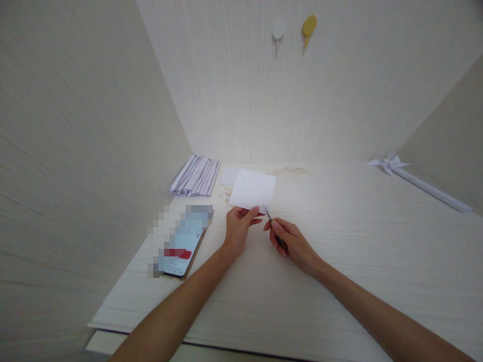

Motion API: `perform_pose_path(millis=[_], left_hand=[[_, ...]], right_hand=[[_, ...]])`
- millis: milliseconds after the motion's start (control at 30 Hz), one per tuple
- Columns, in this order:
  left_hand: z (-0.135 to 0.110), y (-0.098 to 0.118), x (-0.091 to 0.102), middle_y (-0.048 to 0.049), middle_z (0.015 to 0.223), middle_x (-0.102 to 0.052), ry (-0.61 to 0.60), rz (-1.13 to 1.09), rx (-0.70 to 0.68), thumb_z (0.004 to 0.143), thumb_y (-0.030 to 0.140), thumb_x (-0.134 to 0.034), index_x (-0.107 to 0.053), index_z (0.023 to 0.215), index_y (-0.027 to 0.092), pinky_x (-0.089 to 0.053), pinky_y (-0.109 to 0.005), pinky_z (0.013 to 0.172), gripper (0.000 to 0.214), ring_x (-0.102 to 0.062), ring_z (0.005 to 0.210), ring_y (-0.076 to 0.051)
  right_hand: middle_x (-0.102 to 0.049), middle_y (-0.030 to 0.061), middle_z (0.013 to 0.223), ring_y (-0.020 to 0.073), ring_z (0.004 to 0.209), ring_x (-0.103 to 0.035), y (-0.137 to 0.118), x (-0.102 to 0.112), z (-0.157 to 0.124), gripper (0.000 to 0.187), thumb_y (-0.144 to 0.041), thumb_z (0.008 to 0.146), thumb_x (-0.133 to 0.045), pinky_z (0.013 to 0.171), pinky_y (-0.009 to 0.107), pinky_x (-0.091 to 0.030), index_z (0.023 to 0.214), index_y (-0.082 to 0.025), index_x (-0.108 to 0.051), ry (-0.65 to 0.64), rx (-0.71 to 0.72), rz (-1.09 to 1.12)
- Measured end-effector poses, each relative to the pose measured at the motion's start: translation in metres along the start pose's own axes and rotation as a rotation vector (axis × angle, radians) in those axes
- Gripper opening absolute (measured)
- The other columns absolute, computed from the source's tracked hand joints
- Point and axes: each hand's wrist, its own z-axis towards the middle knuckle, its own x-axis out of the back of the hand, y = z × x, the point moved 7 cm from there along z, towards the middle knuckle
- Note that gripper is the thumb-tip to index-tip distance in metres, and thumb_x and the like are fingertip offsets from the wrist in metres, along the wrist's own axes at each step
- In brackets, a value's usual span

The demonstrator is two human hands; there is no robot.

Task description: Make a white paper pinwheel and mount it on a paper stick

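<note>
My left hand pinches the lower edge of a white square of paper, which is tilted up above the table and shows a faint diagonal crease. In my right hand is a pair of small scissors with slim pointed metal blades. Their dark handles are mostly hidden by my fingers. The blade tips reach the lower right corner of the paper, close to my left fingertips. Behind the held sheet, another white piece of paper lies on the table, partly covered from view.
Rolled white paper sticks are piled at the back left. A phone lies left of my hands. A white paper pinwheel on a paper stick rests along the right wall. Small pale bits lie near the paper. Two hooks are on the back wall.
</note>
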Motion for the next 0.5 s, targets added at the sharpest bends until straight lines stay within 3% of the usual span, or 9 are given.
perform_pose_path(millis=[500], left_hand=[[-0.0006,0.003,-0.0015,-0.003,0.063,-0.064,-0.002,0.033,-0.018,0.059,0.023,-0.062,-0.059,0.068,0.01,-0.047,-0.02,0.05,0.016,-0.06,0.06,-0.013]], right_hand=[[-0.038,-0.0083,0.043,0.0024,0.03,-0.029,0.0007,0.0023,-0.0006,0.022,-0.034,0.08,-0.036,0.029,0.014,-0.019,0.071,-0.017,-0.046,0.016,0.006,-0.043]])
